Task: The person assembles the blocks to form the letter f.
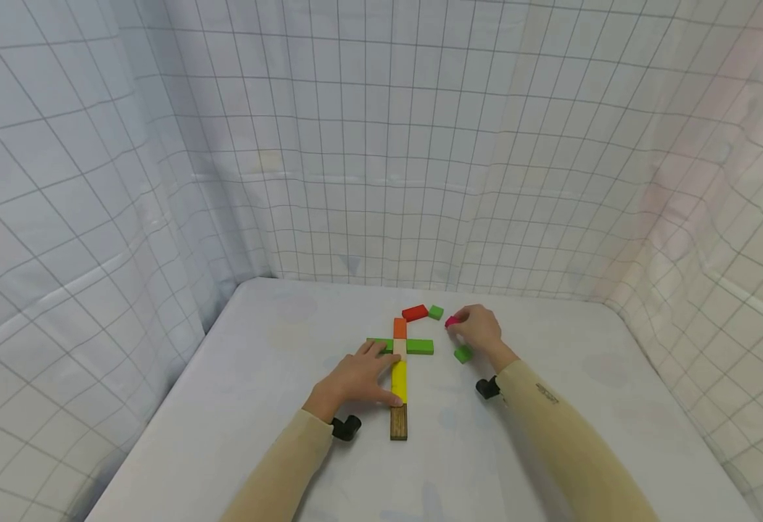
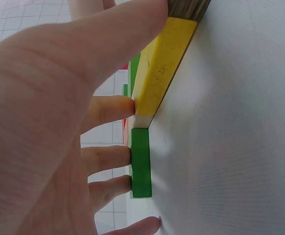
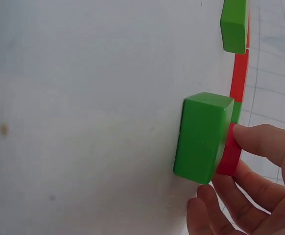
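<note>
My left hand (image 1: 362, 373) lies spread over a cross-shaped row of flat wooden blocks. Its thumb touches where the yellow block (image 1: 399, 380) meets the brown block (image 1: 398, 423). In the left wrist view, two fingertips press the left green block (image 2: 141, 164) and another touches near the yellow block's far end, by a cream block (image 1: 399, 349). Farther right, my right hand (image 1: 481, 330) pinches a small pink block (image 3: 229, 152) between thumb and fingers. A loose green block (image 3: 199, 139) sits on the table just in front of that hand.
Above the cream block is an orange block (image 1: 399, 328), with a right green block (image 1: 420, 346) beside it. A red block (image 1: 415, 313) and a small green block (image 1: 436, 312) curve rightward from the top. Grid-patterned curtains (image 1: 394, 145) enclose the white table (image 1: 277, 326).
</note>
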`<state>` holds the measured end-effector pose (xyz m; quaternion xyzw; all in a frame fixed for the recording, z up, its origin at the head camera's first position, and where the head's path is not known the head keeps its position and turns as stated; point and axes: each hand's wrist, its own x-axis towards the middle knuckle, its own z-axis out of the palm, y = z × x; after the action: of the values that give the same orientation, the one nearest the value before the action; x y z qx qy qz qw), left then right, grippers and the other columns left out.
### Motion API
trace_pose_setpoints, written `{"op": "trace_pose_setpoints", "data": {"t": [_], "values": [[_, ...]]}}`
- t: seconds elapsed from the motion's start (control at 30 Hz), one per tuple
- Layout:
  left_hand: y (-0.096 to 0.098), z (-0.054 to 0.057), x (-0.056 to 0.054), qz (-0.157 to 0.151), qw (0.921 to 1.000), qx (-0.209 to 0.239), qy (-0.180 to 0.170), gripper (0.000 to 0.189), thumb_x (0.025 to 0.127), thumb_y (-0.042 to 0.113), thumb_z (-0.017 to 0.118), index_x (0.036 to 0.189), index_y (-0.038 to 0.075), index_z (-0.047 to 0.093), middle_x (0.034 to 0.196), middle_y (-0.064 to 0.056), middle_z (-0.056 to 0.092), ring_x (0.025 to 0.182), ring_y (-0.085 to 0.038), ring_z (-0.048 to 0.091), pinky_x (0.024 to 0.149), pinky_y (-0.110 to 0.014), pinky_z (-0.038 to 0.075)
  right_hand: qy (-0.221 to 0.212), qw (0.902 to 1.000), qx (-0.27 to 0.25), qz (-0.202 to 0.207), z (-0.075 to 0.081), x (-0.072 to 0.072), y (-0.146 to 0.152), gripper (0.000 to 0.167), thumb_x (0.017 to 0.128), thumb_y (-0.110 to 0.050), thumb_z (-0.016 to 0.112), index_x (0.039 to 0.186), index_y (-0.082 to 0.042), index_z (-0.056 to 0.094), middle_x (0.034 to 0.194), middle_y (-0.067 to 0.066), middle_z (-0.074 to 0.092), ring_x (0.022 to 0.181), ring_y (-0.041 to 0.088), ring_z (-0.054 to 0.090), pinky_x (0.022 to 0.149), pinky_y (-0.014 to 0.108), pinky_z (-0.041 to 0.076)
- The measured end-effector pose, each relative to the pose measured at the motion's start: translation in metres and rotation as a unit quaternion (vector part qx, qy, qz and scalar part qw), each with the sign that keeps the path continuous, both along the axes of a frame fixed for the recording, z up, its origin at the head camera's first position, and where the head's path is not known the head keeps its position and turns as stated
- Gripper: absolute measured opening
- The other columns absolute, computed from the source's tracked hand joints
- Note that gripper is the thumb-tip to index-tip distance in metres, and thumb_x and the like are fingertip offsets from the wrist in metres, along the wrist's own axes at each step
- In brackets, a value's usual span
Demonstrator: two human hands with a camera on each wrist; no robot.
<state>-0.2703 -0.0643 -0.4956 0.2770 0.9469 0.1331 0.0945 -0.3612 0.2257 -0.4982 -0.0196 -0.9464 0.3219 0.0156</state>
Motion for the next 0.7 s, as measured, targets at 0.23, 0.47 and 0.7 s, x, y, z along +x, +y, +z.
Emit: {"op": "trace_pose_setpoints", "data": {"t": [0.23,0.47,0.7], "values": [[0.000,-0.001,-0.001,0.002,1.0000,-0.007,0.003,0.093,0.076,0.070,0.074,0.152,0.025,0.047,0.161,-0.010,0.030,0.147,-0.032,0.025,0.104,-0.061,0.038,-0.012,0.9996,-0.008,-0.025,-0.001,-0.006,-0.005,0.032,0.086,-0.023,0.078,0.112,-0.006,0.072,0.105,0.009,0.069,0.092,0.026,0.059,0.079,0.040,0.049],[0.000,0.001,0.000,-0.001,1.0000,-0.003,0.000,0.093,0.076,0.070,0.075,0.151,0.023,0.048,0.160,-0.010,0.031,0.147,-0.032,0.026,0.103,-0.060,0.040,-0.020,0.9991,-0.005,-0.038,-0.006,-0.013,-0.007,0.032,0.086,-0.024,0.078,0.112,-0.006,0.072,0.107,0.009,0.069,0.094,0.026,0.059,0.081,0.040,0.049],[0.000,0.004,0.001,0.000,1.0000,0.001,0.001,0.093,0.076,0.069,0.075,0.151,0.023,0.048,0.161,-0.011,0.031,0.147,-0.033,0.025,0.104,-0.060,0.039,-0.021,0.9990,-0.004,-0.039,-0.005,-0.016,-0.009,0.033,0.087,-0.025,0.077,0.114,-0.006,0.072,0.108,0.010,0.069,0.097,0.027,0.060,0.084,0.041,0.049]]}}
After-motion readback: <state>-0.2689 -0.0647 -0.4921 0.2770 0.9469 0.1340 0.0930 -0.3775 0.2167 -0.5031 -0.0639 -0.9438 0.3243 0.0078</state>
